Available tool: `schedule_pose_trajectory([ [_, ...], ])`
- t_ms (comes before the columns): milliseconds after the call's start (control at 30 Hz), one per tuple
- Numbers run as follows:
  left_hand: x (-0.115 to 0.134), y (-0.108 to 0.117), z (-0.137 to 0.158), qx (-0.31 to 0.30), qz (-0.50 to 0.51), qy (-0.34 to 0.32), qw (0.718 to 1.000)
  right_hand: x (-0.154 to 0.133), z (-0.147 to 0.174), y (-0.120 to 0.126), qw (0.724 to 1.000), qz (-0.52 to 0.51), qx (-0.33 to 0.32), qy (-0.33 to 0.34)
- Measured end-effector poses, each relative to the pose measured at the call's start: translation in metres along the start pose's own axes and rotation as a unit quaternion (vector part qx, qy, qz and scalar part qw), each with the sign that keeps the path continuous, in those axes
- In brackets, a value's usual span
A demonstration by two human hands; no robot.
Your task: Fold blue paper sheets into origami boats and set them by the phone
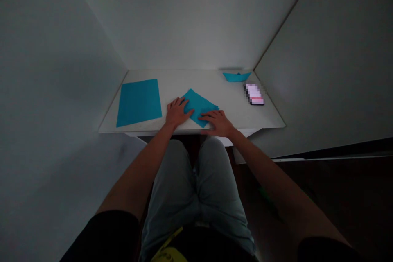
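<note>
A folded sheet of blue paper [198, 103] lies on the white table in front of me, turned so that one corner points away. My left hand [177, 112] rests on its left edge, fingers spread and thumb reaching over the paper. On the near right part of the same sheet lies my right hand [217, 122], its fingers stretched out and pointing left. The paper's near right edge is partly hidden under that hand.
Flat at the left of the white table [196, 77] is a larger blue sheet [139, 102]. A blue paper boat [236, 77] stands at the back right, with a phone [254, 95] in front of it. Walls enclose the table's back and sides.
</note>
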State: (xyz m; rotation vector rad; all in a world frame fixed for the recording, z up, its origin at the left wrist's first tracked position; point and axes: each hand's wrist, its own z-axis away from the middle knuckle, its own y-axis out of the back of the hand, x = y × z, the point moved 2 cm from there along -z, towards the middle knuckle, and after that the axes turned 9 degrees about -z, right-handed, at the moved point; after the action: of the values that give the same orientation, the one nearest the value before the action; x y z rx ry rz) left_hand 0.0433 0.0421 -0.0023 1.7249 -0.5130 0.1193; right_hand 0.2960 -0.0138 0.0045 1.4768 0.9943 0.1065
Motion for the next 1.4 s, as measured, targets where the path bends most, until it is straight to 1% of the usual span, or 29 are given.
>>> schedule_pose_trajectory([
  [100,0.0,-0.002,0.001,0.004,-0.002,0.001,1.0,0.0,0.006,0.001,1.0,-0.012,-0.019,0.015],
  [167,0.0,-0.001,0.001,0.008,0.003,0.002,1.0,0.002,0.006,0.001,0.999,-0.025,-0.012,0.022],
  [233,0.0,-0.001,0.001,0.011,0.007,0.002,1.0,0.004,0.005,0.001,0.999,-0.037,0.012,0.015],
  [300,0.0,0.0,0.0,0.015,0.005,0.002,1.0,0.009,0.003,0.001,0.997,-0.043,0.054,-0.017],
  [433,0.001,0.001,-0.001,0.014,0.001,0.002,1.0,0.02,-0.003,-0.004,0.984,-0.04,0.137,-0.107],
  [533,0.001,0.001,-0.001,0.016,0.006,0.004,1.0,0.024,-0.006,-0.005,0.975,-0.044,0.175,-0.133],
  [600,0.001,0.002,-0.001,0.016,0.009,0.004,1.0,0.024,-0.007,-0.004,0.975,-0.056,0.175,-0.125],
  [700,0.001,0.002,-0.001,0.011,0.01,0.004,1.0,0.023,-0.008,-0.001,0.98,-0.092,0.144,-0.098],
  [767,0.002,0.003,-0.001,0.009,0.011,0.007,1.0,0.024,-0.007,0.001,0.976,-0.132,0.146,-0.098],
  [833,0.004,0.004,-0.001,0.011,0.017,0.011,1.0,0.027,-0.006,0.003,0.958,-0.186,0.181,-0.121],
  [933,0.005,0.006,0.0,0.019,0.048,0.0,0.999,0.034,-0.005,0.006,0.918,-0.264,0.253,-0.153],
  [1000,0.003,0.007,0.0,0.022,0.085,-0.016,0.996,0.038,-0.005,0.008,0.893,-0.299,0.302,-0.148],
  [1067,0.0,0.008,-0.001,0.023,0.13,-0.018,0.991,0.041,-0.003,0.011,0.869,-0.324,0.349,-0.138],
  [1167,-0.007,0.01,-0.002,0.019,0.227,0.013,0.974,0.045,0.004,0.014,0.83,-0.361,0.4,-0.146],
  [1233,-0.009,0.01,-0.002,0.01,0.287,0.026,0.958,0.047,0.007,0.015,0.81,-0.379,0.416,-0.167],
  [1300,-0.009,0.009,-0.002,-0.009,0.314,0.024,0.949,0.048,0.008,0.014,0.803,-0.392,0.406,-0.191],
  [1400,-0.01,0.006,-0.002,-0.042,0.31,0.029,0.949,0.048,0.005,0.01,0.821,-0.391,0.355,-0.218],
])
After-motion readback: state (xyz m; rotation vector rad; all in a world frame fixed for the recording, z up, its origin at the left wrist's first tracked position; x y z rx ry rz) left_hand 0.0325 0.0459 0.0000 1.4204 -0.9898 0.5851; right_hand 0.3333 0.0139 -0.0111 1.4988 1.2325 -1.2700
